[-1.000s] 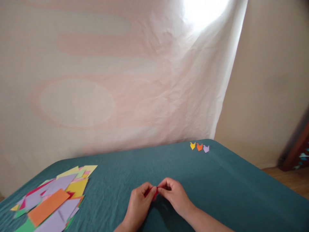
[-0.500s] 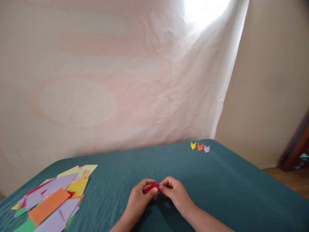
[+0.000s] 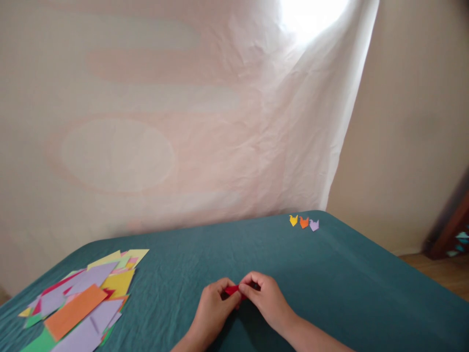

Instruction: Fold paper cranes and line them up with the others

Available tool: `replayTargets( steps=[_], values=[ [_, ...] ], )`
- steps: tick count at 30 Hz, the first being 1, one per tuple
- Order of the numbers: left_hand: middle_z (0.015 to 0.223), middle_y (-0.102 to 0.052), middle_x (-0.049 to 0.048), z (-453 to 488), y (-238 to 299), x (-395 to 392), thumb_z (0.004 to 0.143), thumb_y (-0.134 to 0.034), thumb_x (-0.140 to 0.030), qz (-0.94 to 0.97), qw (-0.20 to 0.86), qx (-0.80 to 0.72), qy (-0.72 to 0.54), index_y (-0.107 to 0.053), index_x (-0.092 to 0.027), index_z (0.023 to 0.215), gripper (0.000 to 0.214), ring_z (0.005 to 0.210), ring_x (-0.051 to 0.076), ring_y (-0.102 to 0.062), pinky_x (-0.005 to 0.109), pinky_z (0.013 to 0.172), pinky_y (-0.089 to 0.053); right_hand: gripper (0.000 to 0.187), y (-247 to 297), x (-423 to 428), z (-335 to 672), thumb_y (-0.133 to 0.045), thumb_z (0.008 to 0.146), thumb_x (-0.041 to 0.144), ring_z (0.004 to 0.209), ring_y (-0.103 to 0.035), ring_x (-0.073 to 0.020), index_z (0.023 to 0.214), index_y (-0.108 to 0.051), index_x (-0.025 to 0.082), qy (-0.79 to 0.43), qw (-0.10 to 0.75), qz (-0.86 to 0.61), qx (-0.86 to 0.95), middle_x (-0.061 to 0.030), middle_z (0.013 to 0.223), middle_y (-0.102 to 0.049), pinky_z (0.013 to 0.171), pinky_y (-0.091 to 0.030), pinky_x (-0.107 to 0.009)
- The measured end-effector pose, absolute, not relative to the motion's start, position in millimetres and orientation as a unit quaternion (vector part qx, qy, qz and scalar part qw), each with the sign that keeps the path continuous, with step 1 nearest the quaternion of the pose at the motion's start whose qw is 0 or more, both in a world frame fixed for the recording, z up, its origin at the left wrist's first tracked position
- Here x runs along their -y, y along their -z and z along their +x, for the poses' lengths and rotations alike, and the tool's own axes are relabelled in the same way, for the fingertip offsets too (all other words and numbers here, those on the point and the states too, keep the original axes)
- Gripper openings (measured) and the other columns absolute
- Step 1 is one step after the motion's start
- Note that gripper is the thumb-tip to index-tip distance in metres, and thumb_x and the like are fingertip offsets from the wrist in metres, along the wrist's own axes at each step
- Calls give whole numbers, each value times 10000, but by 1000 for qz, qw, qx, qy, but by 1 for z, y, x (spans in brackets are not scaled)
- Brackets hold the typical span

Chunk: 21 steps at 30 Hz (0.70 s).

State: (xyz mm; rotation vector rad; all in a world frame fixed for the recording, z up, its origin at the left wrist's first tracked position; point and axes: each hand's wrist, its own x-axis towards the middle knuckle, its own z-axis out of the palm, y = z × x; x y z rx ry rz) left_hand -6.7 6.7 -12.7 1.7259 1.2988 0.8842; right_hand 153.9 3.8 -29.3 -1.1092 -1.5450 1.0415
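Both my hands meet low in the middle of the view over a teal cloth-covered table (image 3: 340, 288). My left hand (image 3: 214, 310) and my right hand (image 3: 266, 298) pinch a small folded red paper piece (image 3: 232, 290) between their fingertips. Only a sliver of the red paper shows between the fingers; the rest is hidden. A pile of loose coloured paper sheets (image 3: 78, 303) lies on the table to the left, an arm's reach from my left hand.
Three small folded paper figures, yellow (image 3: 293, 220), orange (image 3: 304, 222) and lilac (image 3: 314, 225), stand in a row at the table's far right corner. A white wrinkled sheet (image 3: 183, 112) hangs behind the table. Wooden furniture (image 3: 452, 230) sits at the right edge.
My fingers have closed tighter around the red paper, so less of it shows than half a second ago. The hands stay in the same spot.
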Motion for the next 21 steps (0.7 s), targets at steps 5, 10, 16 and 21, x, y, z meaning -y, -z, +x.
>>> replayTargets(
  steps=[5, 10, 16, 21],
  values=[
    [676, -657, 22, -5, 19, -11, 717, -625, -283, 641, 482, -473, -365, -605, -140, 802, 168, 625, 160, -606, 241, 602, -438, 241, 31, -5, 154, -581, 821, 386, 641, -551, -142, 723, -620, 169, -417, 485, -468, 610, -7, 675, -621, 615, -410, -233],
    [621, -644, 20, -8, 23, -15, 736, -613, -351, 647, 470, -487, -352, -638, -131, 754, 222, 606, 157, -589, 235, 582, -420, 233, 36, -7, 153, -594, 807, 392, 586, -515, -123, 736, -613, 171, -444, 486, -462, 594, 7, 643, -598, 557, -387, -217],
    [604, -620, 4, -9, 21, -15, 769, -568, -410, 641, 451, -500, -368, -614, -144, 727, 273, 565, 140, -561, 223, 536, -399, 225, 33, -5, 152, -609, 794, 365, 602, -554, -134, 700, -613, 161, -451, 470, -456, 606, -13, 647, -642, 571, -400, -222],
    [662, -603, -1, -5, 20, -10, 777, -569, -404, 626, 448, -484, -416, -564, -160, 770, 244, 598, 140, -575, 219, 533, -420, 276, 29, -5, 154, -616, 782, 412, 560, -531, -125, 683, -624, 155, -456, 483, -452, 595, -9, 611, -624, 533, -384, -216]
  ],
)
